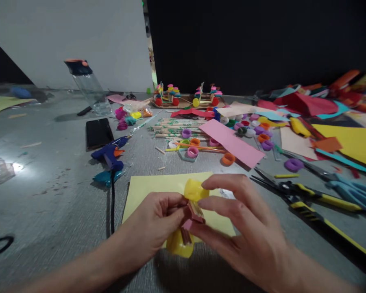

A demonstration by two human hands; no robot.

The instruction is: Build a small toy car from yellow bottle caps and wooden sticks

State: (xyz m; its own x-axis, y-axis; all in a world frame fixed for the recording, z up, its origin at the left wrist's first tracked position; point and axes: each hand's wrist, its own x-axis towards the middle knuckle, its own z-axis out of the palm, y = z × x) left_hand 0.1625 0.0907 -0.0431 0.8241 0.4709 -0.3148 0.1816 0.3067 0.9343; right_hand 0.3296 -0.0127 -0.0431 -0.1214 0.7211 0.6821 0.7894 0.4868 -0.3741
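A small craft piece of brown and pinkish strips, with a yellow bottle cap at either end, is held up over a pale yellow sheet. My left hand pinches its middle between thumb and fingers. From the other side my right hand grips it too, one fingertip on the upper yellow cap and the thumb by the brown body. The lower yellow cap hangs beneath my left thumb. My fingers hide part of the body, so how its strips are joined is unclear.
The pale yellow sheet lies beneath. Left of it are a blue glue gun, a black phone and a clear bottle. Rightward lie pliers and scissors. Bottle caps, sticks and two small models stand behind.
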